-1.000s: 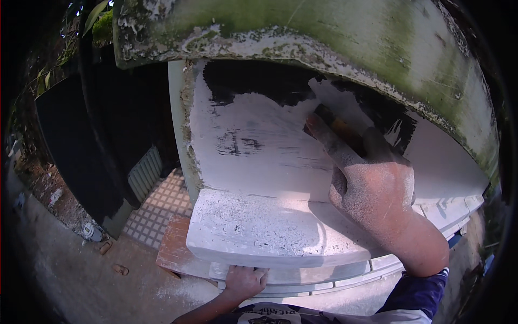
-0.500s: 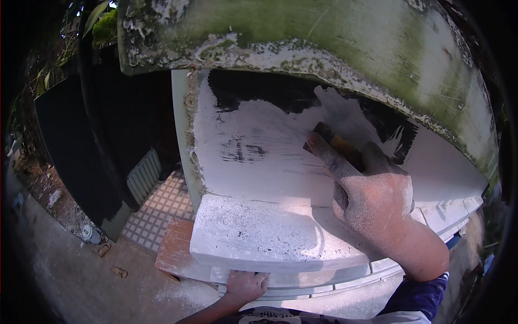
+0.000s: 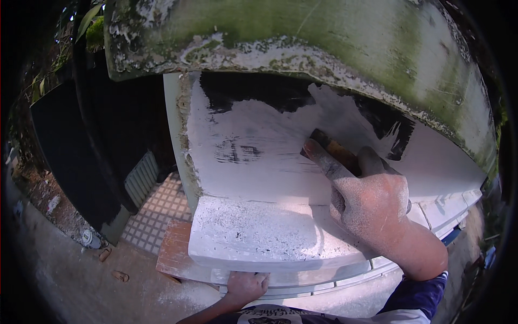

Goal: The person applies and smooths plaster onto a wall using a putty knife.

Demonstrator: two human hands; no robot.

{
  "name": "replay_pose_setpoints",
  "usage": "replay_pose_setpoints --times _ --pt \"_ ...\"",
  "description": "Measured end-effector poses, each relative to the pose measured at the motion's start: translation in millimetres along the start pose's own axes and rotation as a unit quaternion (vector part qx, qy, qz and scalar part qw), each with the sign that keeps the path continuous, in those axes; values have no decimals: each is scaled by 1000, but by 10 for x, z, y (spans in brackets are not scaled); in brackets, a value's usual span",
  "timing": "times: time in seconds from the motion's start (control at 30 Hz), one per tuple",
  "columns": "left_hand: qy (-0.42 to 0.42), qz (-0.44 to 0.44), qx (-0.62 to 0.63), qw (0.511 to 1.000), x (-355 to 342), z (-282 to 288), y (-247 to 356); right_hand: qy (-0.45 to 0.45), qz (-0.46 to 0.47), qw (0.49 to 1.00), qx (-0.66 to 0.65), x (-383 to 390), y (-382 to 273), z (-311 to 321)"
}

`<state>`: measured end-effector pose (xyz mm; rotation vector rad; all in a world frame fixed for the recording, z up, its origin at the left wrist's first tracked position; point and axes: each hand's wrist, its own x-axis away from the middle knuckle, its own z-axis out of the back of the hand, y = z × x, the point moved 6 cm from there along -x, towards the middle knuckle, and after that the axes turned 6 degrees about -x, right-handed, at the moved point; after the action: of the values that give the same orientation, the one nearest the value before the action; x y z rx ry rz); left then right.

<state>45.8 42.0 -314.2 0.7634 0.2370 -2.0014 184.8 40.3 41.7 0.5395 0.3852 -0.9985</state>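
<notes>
My right hand [image 3: 372, 197], dusted with white powder, is closed round a scraper-like tool [image 3: 339, 153] with a dark end and a worn brown body. The index finger stretches along it toward the dark end, which lies against the wall; its exact working edge is hidden. White coating [image 3: 264, 170] covers much of this wall, and a black patch [image 3: 253, 90] shows above it with ragged edges. At the front edge of the white ledge [image 3: 253, 229], my left hand [image 3: 245, 284] rests low. Its fingers are mostly hidden under the slab.
A mossy green concrete overhang [image 3: 302, 43] juts out above the wall. To the left, a dark doorway opens onto a checkered tile floor [image 3: 156, 210]. A brown board [image 3: 174, 245] sticks out beneath the ledge. Sandals [image 3: 120, 276] and a small container [image 3: 90, 238] lie on the ground.
The tool and my right hand have slid slightly down along the wall. The whole view has shifted a little. My left hand stays at the ledge.
</notes>
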Motion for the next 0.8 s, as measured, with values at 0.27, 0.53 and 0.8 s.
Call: replay_pose_setpoints --times 0.27,0.53,0.8 --pt "35 -14 22 999 -10 22 16 71 -28 994 81 229 137 22" --pt "9 -12 38 999 -22 63 -25 59 -22 995 83 262 135 5" --pt "-16 -1 29 999 -15 22 -6 -18 -64 997 37 44 59 17"
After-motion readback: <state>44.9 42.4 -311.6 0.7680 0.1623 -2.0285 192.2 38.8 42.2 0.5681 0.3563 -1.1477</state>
